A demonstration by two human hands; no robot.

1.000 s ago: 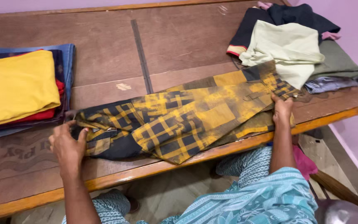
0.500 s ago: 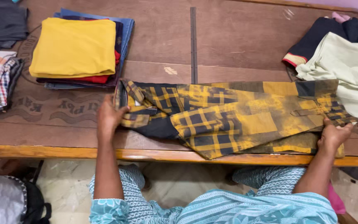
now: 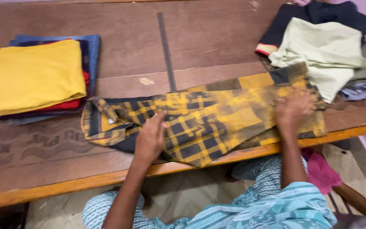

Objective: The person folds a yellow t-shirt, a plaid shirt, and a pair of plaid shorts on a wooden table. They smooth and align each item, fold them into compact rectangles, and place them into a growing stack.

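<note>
A yellow and black checked shirt [image 3: 217, 114] lies folded lengthwise along the near edge of a brown wooden table [image 3: 119, 55]. My left hand [image 3: 150, 138] rests flat on the shirt's middle, just right of the collar end. My right hand [image 3: 293, 111] presses down on the shirt's right end, fingers spread and blurred. Neither hand grips anything.
A stack of folded clothes topped by a yellow piece [image 3: 34, 76] sits at the left. A loose heap with a pale green garment [image 3: 323, 46] and dark ones lies at the back right. A pink cloth [image 3: 323, 171] hangs below the table edge.
My left hand has moved right from the collar end to the shirt's middle. My right hand has shifted from the far end's edge onto the cloth. The camera view swung.
</note>
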